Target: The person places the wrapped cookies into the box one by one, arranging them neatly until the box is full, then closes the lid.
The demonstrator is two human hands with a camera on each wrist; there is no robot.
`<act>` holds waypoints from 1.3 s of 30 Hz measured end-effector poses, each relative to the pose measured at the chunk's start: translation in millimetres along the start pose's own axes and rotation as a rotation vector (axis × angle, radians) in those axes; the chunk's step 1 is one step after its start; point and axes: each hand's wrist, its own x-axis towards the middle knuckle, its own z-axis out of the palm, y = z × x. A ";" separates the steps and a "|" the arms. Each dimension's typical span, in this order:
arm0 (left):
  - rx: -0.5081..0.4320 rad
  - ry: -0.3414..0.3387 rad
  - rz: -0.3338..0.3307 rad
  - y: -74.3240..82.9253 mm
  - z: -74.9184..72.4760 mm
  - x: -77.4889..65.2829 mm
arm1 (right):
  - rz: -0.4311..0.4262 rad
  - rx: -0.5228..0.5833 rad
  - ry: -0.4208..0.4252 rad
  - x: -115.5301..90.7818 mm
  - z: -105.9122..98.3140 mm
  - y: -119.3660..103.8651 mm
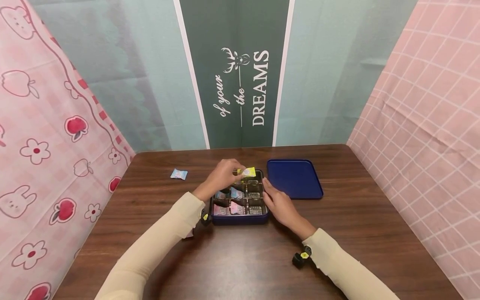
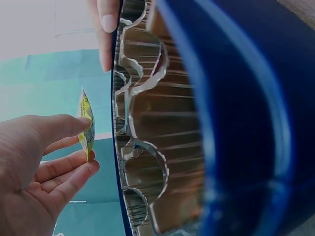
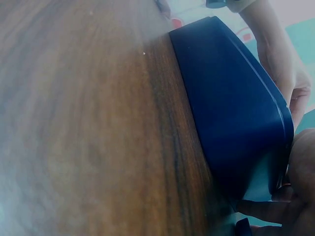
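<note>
Between thumb and fingers, my left hand (image 1: 223, 175) pinches a yellow wrapped candy (image 1: 247, 172) above the back of a dark blue box (image 1: 240, 221). The left wrist view shows that candy (image 2: 86, 128) edge-on, beside the box's rim. Inside the box is a clear divided insert (image 1: 255, 201). Pink wrapped candies (image 1: 238, 208) lie in its front row and blue wrapped candies (image 1: 236, 193) in the middle row. Patterned bottoms show in the right-hand compartments. My right hand (image 1: 279, 204) rests against the box's right side, its fingers extended along the rim.
A blue lid (image 1: 295, 179) lies at the box's back right. On the table's left is a loose blue candy (image 1: 178, 174). A pink wrapper (image 1: 189, 234) peeks out from under the left sleeve (image 1: 161, 241). Patterned cloths hang around the wooden table (image 1: 232, 266).
</note>
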 end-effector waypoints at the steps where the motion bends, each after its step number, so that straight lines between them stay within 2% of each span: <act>1: 0.003 -0.001 -0.002 0.0 0.8 0.7 | 0.001 0.000 -0.002 0.1 0.0 0.2; 10: 0.050 -0.027 0.010 0.2 8.8 5.4 | 0.002 -0.001 -0.012 0.0 0.0 -0.5; 18: 0.084 -0.047 0.023 5.5 9.3 7.8 | 0.002 -0.002 -0.006 -0.4 -0.4 -1.5; 31: 0.137 -0.091 0.090 13.1 9.7 12.0 | -0.013 -0.003 0.005 -1.1 -2.2 -1.0; 39: 0.171 -0.137 0.055 17.6 6.3 19.7 | -0.020 -0.007 0.011 -1.1 -3.0 -1.2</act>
